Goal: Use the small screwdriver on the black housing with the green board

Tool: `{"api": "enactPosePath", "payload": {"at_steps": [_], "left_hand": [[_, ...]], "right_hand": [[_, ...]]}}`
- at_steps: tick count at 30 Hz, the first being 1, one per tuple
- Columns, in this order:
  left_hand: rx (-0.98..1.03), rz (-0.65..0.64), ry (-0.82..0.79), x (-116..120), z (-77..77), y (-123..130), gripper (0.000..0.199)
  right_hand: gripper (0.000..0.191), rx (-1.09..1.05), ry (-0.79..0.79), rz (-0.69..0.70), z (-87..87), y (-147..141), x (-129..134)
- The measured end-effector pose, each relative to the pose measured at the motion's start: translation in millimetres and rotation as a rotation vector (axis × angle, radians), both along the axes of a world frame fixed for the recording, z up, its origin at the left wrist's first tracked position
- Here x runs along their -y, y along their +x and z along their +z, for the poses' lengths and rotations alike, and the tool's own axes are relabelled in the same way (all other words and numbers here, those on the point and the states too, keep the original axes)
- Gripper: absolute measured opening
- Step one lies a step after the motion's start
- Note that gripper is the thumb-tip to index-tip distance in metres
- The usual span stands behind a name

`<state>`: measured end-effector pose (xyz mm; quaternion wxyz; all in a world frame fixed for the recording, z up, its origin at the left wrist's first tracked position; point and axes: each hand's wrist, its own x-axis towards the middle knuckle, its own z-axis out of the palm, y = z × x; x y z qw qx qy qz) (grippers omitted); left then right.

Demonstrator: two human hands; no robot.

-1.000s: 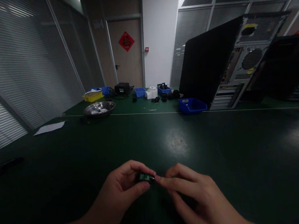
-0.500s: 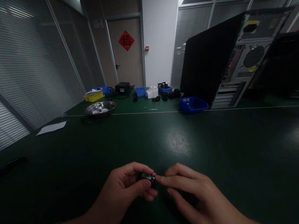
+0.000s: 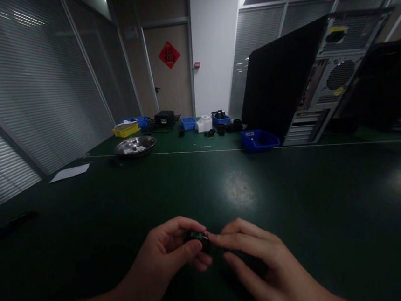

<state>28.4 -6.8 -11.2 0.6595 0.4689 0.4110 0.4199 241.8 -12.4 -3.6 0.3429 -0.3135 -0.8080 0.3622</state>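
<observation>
Between its thumb and fingers my left hand (image 3: 175, 246) grips a small black part with a green circuit board (image 3: 196, 235) on top, just above the table. A small bright edge shows at the part's right end. My right hand (image 3: 260, 253) is on the right, its index finger stretched out so that the tip meets that end. The right thumb stays apart from the index finger, and nothing is held between them. My left fingers cover much of the part, so its exact kind cannot be made out.
The green table (image 3: 154, 187) carries a metal bowl (image 3: 136, 146), a white sheet (image 3: 69, 172) and a dark elongated object (image 3: 10, 227) on the left. A blue bin (image 3: 260, 140) stands by a black computer case (image 3: 285, 77) on the right. Farther back is a yellow basket (image 3: 126, 130).
Both hands keep nearly the same place and pose. The part appears tilted very slightly in my left hand, with my right index fingertip still against its end.
</observation>
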Motion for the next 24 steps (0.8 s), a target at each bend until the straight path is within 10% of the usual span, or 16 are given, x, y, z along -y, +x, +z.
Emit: {"api": "enactPosePath", "payload": {"at_steps": [15,24], "left_hand": [[-0.639,-0.244,0.463,8.8,10.2,-1.3,0.013],[-0.662,-0.278,0.618,9.2,6.2,-1.5,0.026]], "right_hand": [[0.036,-0.071,-0.008,-0.124,-5.4,3.2,-2.8],[0.027,-0.006,-0.034,-0.121,0.3,0.6,-4.2]]}}
